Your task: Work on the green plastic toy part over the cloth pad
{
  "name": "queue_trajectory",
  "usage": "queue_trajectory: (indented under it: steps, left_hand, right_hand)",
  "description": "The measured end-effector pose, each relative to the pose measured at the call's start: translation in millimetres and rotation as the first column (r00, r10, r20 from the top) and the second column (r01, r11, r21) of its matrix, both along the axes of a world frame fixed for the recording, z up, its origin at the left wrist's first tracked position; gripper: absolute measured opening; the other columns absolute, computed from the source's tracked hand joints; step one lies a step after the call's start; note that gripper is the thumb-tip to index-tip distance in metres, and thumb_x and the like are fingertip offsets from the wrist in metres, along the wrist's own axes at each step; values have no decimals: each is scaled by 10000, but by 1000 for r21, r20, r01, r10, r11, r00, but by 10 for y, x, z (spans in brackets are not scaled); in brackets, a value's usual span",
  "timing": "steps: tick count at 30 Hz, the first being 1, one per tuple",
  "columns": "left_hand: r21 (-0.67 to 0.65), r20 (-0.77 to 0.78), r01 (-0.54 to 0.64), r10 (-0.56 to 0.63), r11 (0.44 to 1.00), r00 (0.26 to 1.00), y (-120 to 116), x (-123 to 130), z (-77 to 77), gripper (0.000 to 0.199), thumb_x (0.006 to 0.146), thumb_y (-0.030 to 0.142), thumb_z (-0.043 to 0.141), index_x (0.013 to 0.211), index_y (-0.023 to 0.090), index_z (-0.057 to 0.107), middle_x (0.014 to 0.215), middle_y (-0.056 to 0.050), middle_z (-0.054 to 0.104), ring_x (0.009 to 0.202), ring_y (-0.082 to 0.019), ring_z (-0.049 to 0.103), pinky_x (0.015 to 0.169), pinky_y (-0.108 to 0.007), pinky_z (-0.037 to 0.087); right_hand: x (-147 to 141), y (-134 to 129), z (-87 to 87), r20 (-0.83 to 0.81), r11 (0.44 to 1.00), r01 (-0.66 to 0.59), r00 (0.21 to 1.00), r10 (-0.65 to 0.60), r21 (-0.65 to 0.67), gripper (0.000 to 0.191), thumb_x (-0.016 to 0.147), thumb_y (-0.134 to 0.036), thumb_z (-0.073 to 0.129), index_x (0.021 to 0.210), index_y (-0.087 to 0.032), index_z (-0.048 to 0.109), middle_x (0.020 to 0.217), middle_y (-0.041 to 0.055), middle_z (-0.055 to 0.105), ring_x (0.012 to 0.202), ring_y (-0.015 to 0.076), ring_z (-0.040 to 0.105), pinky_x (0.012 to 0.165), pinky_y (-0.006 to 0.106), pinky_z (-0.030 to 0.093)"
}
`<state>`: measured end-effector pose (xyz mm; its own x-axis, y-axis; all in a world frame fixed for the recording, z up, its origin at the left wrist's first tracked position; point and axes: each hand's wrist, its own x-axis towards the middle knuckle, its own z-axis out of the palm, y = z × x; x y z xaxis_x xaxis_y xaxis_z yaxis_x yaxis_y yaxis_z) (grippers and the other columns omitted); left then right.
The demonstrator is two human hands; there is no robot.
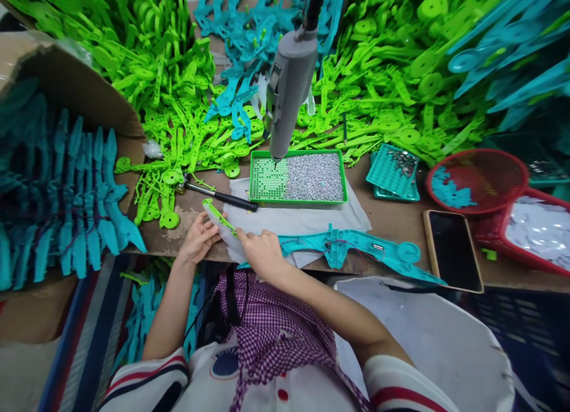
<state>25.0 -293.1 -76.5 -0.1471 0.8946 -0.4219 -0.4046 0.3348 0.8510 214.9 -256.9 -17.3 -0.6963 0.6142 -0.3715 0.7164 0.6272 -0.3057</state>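
Now green plastic part (219, 220) pinched between left hand (199, 238), right hand (262, 254).

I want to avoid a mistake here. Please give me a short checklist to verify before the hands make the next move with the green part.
1. Green part held by both hands: ok, left hand and right hand touch it.
2. Hanging screwdriver tip over green screw tray: ok.
3. Screws in the tray: ok, right section full.
4. Teal part wired correctly: cannot tell.
5. Phone away from the hands: ok.
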Motion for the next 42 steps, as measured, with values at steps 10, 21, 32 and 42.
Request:
queue_trajectory:
  steps: [10, 21, 32, 42]
  left_hand:
    - [37, -65, -171, 173, 985, 983, 31, 114, -74, 572, 604, 349, 878, 1072, 195, 588, 872, -14, 734, 743, -134, 697, 730, -246, 586]
    - [38, -53, -182, 184, 983, 981, 28, 122, -60, 579, 590, 312, 882, 1046, 205, 541, 892, -28, 746, 759, -145, 713, 726, -248, 581]
    - [-19, 27, -39, 40, 999, 999, 17, 78, 5, 573, 585, 267, 890, 950, 201, 454, 865, -24, 752, 788, -187, 734, 723, -306, 608]
    - [-3, 50, -18, 18, 1000, 999, 18, 69, -17, 584, 577, 318, 902, 929, 197, 451, 845, -16, 749, 771, -184, 733, 724, -319, 618]
  right_hand:
    - [72, 50, -47, -55, 995, -61, 996, 65, 73, 375, 961, -116, 335, 1301, -118, 496, 972, 133, 743, 852, 200, 708, 859, 344, 366]
    - [219, 200, 117, -37, 999, -39, 999, 39, -5, 291, 970, -159, 363, 1109, -145, 619, 967, 132, 749, 860, 215, 692, 846, 344, 357]
    - [-5, 446, 53, -178, 998, 23, 983, -34, -65, 366, 987, -315, 364, 1218, -233, 635, 1022, 94, 741, 865, 200, 664, 709, 297, 405]
    - [-161, 435, 146, -58, 996, -74, 995, 77, 58, 339, 959, -202, 360, 1019, -133, 687, 795, 123, 707, 704, 179, 618, 601, 288, 330]
